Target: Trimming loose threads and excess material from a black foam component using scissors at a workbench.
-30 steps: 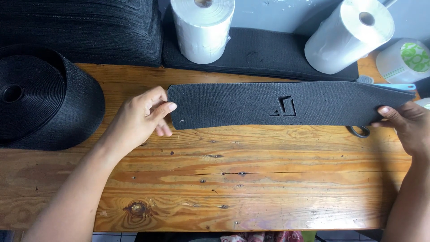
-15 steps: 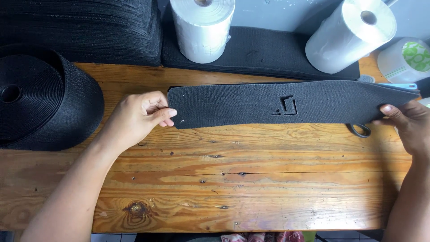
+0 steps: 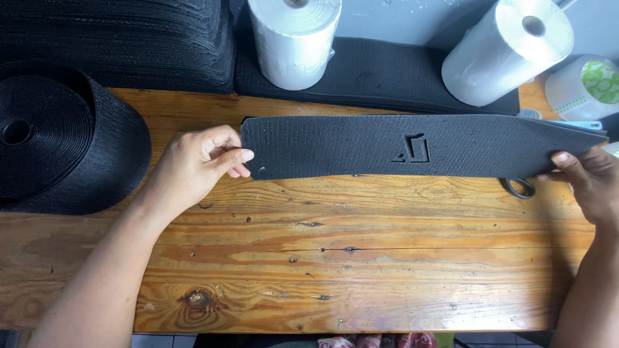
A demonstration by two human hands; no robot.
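A long black ribbed fabric strip (image 3: 361,147) with a small raised emblem near its middle is stretched flat just above the wooden table (image 3: 335,270). My left hand (image 3: 196,164) pinches its left end between thumb and fingers. The strip's right end is gripped by my right hand (image 3: 590,180), thumb on top. A black scissors handle (image 3: 519,188) pokes out from under the strip near my right hand.
A big roll of black webbing (image 3: 58,142) sits at the left. Stacked black fabric (image 3: 122,38) and another dark pile (image 3: 380,71) lie at the back, with two white film rolls (image 3: 296,38) (image 3: 509,51) on top. A roll of green-printed stickers (image 3: 583,87) stands far right.
The strip has been pulled straighter and shifted slightly away from me; my left hand's grip moved from a flat hold to a pinch at the end.
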